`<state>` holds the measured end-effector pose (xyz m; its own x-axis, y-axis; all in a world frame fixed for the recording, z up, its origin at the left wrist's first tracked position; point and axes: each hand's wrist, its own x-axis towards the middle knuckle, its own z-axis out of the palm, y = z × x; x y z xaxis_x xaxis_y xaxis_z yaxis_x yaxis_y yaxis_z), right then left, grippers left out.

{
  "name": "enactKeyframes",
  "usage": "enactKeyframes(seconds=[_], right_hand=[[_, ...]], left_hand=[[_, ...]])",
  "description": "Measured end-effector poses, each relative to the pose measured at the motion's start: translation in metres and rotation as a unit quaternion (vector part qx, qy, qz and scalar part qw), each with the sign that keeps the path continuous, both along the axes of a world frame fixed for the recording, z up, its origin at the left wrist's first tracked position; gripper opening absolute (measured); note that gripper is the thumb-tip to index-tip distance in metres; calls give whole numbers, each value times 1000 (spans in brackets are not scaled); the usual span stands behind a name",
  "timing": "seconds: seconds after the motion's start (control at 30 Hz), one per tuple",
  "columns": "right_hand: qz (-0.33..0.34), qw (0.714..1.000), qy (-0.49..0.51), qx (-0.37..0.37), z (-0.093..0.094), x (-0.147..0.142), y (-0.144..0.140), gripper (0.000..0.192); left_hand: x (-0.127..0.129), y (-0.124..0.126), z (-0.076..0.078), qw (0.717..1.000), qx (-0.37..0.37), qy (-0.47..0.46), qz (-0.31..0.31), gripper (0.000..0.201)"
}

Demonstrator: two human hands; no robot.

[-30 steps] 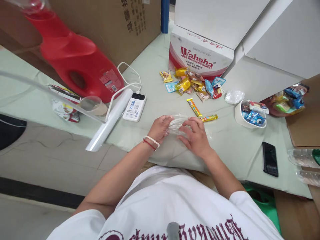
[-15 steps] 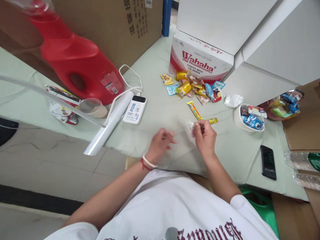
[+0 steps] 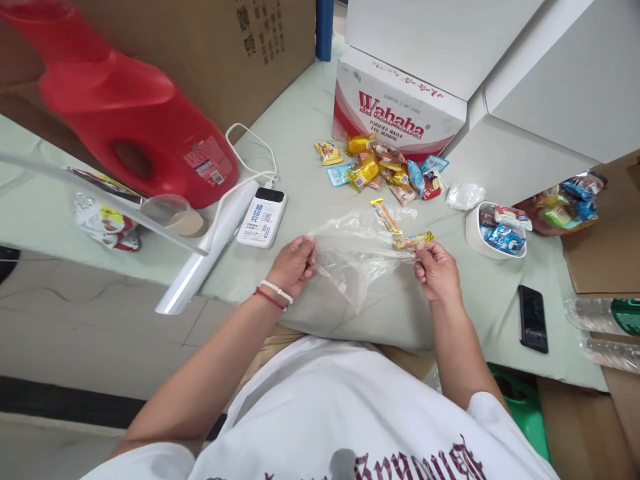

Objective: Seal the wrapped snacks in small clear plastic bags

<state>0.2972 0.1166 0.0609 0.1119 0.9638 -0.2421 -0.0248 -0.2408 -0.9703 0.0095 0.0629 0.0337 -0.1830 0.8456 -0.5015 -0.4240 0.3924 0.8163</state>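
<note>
Head view: clear plastic sheet or bag point(image 3: 353, 260) now spread between both hands. Half a second ago it hangs bunched from the right hand alone, the left hand empty beside it; at this moment both have a grip.

Left hand point(image 3: 295, 263): curled closed, pinching the plastic's left end between thumb and fingers. Right hand point(image 3: 437, 270): likewise closed, thumb and fingertips on the right end, where the plastic is drawn narrow. Middle sags in loose folds toward the near edge of the tabletop point(image 3: 307, 193). Whether it is a single layer or an open mouth: cannot tell.

Consequence, as judged: plastic opened out rather than crumpled, and neither hand free for anything else.

Two slim yellow packets point(image 3: 385, 217) lie at the plastic's far right side, close to the right hand; contact not clear. Snack pile point(image 3: 367, 170) farther back, before the Wahaha box point(image 3: 400, 110), unchanged. White tub point(image 3: 475, 239) to the right, also unmoved.
</note>
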Motion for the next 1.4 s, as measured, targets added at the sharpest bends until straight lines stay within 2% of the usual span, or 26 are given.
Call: enactKeyframes(seconds=[0.07, 0.13, 0.2, 0.23, 0.27, 0.3, 0.37, 0.43, 0.47, 0.57, 0.63, 0.7, 0.77, 0.83, 0.87, 0.9, 0.93, 1.0, 1.03, 1.07, 1.13, 1.2, 1.3, 1.4], right_hand=[[2, 999, -10, -33, -9, 14, 11, 52], [9, 998, -32, -57, -19, 21, 21, 52], [20, 996, -51, -64, -28, 23, 27, 50], [23, 996, -54, -63, -32, 22, 29, 49], [25, 996, -54, -62, -34, 21, 29, 47], [26, 996, -52, -61, -36, 20, 30, 46], [26, 996, -47, -65, -37, 19, 29, 45], [28, 996, -49, -71, -37, 22, 29, 44], [30, 995, -55, -73, -37, 25, 30, 44], [37, 994, -84, -67, -37, 43, 36, 42], [52, 989, -118, -69, -37, 57, 40, 39], [61, 977, -197, -56, -34, 67, 40, 35], [29, 945, -325, 11, -26, 68, 36, 30], [-16, 896, -425, 127, -14, 59, 26, 29], [-12, 879, -442, 179, -7, 51, 20, 32], [20, 872, -439, 215, -2, 42, 13, 38], [81, 872, -423, 232, 3, 33, 7, 45], [245, 864, -384, 215, 5, 21, -3, 61], [322, 850, -369, 193, 3, 19, -8, 64], [384, 835, -355, 173, -1, 22, -12, 59], [452, 816, -327, 147, -9, 40, -22, 39], [460, 824, -307, 124, -16, 69, -35, 30], [419, 849, -316, 59, -14, 114, -49, 29], [347, 870, -350, 1, -3, 138, -35, 30]], left_hand=[[-14, 8, -5, 995, -23, 99, -18, 32], [-18, 10, -6, 968, -17, 250, 27, 24], [-10, 3, -4, 904, 52, 413, 96, 13], [-2, -2, -2, 864, 111, 480, 105, 9], [7, -9, -1, 824, 180, 531, 85, 12], [16, -14, -1, 785, 254, 563, 34, 17], [32, -20, -4, 707, 374, 592, -102, 33], [37, -18, -13, 650, 413, 606, -200, 43], [34, -16, -18, 638, 405, 614, -230, 43], [10, -12, -28, 627, 375, 612, -303, 33], [-8, -16, -26, 625, 379, 584, -354, 25], [-18, -21, -21, 640, 378, 548, -382, 18], [-17, -25, -16, 676, 355, 525, -376, 22], [-7, -25, -14, 705, 317, 526, -355, 38], [0, -24, -15, 708, 299, 537, -347, 45], [6, -22, -17, 704, 285, 554, -342, 48], [12, -21, -19, 693, 276, 572, -339, 47], [18, -20, -23, 664, 275, 611, -332, 37], [18, -20, -24, 652, 280, 626, -324, 29], [17, -22, -25, 642, 285, 639, -315, 23], [12, -26, -26, 628, 292, 656, -300, 25], [5, -33, -26, 620, 294, 665, -295, 31], [-1, -45, -27, 619, 289, 673, -281, 33], [-4, -60, -27, 627, 286, 676, -262, 34]])
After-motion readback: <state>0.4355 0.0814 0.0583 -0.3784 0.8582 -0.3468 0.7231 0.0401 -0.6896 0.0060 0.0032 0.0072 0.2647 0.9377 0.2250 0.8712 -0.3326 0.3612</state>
